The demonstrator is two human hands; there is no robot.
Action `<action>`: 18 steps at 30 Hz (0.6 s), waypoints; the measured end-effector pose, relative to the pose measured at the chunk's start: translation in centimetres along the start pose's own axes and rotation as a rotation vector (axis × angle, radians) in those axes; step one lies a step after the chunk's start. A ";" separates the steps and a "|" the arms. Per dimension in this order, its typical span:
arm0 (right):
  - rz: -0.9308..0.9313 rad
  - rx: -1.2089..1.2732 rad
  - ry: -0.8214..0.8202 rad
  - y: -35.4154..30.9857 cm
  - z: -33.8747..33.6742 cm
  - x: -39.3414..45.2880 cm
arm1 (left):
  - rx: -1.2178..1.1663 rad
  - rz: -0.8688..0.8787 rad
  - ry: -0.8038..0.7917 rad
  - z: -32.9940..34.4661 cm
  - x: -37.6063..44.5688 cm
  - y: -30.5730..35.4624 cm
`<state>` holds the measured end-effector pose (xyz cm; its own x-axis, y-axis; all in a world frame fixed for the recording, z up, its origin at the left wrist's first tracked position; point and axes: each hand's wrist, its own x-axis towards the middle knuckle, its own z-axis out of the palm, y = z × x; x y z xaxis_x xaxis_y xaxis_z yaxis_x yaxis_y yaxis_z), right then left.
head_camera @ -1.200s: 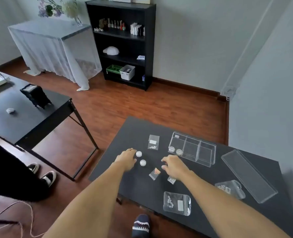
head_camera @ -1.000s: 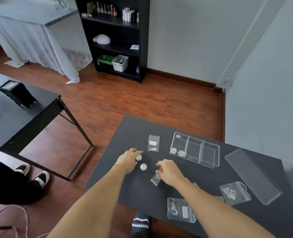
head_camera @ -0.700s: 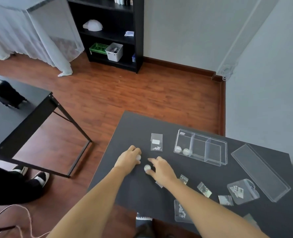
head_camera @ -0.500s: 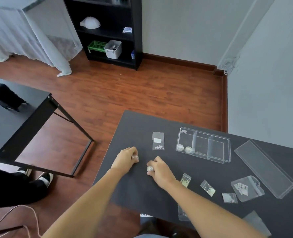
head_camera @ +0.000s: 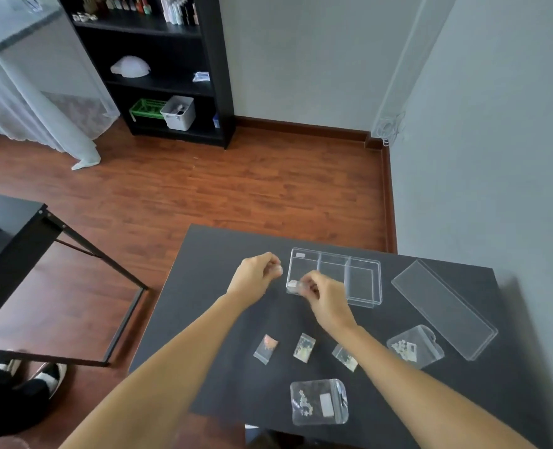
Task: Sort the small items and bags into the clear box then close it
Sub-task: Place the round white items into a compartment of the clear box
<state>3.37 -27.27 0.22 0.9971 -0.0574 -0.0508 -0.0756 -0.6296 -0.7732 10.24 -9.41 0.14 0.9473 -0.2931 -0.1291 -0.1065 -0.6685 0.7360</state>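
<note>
Dark table (head_camera: pixel 210 322), frame centre; wood floor, shelf (head_camera: pixel 158 59) upper left. I see left hand (head_camera: pixel 256 274) curled shut, contents unclear; right hand (head_camera: pixel 325 294) pinching something small at box (head_camera: pixel 362 280).

On the desk (head_camera: pixel 223 319): one clear box (head_camera: pixel 359 280) of three compartments, one loose clear lid (head_camera: pixel 443 307), three tiny bags (head_camera: pixel 266 349), two larger zip bags (head_camera: pixel 319 402), and two hands (head_camera: pixel 256 277)
</note>
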 end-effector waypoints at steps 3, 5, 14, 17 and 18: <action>0.033 -0.025 0.119 1.5 -2.7 1.4 | 0.054 0.017 -0.050 2.0 2.1 1.9; 0.051 -0.027 0.156 2.3 -3.7 2.2 | 0.102 0.008 -0.091 3.2 3.2 2.5; 0.099 -0.011 0.131 3.6 -4.3 3.7 | 0.619 0.095 -0.186 5.6 4.9 2.0; 0.103 -0.025 0.110 3.8 -4.1 4.0 | 0.765 0.133 -0.190 5.7 5.1 2.1; 0.103 -0.034 0.106 3.9 -4.1 4.0 | 0.807 0.139 -0.195 5.7 5.1 2.2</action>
<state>7.06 -33.10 -0.38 0.9774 -0.2028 -0.0602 -0.1792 -0.6422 -0.7453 13.13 -16.20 -2.69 0.8485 -0.4722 -0.2390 -0.4720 -0.8794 0.0622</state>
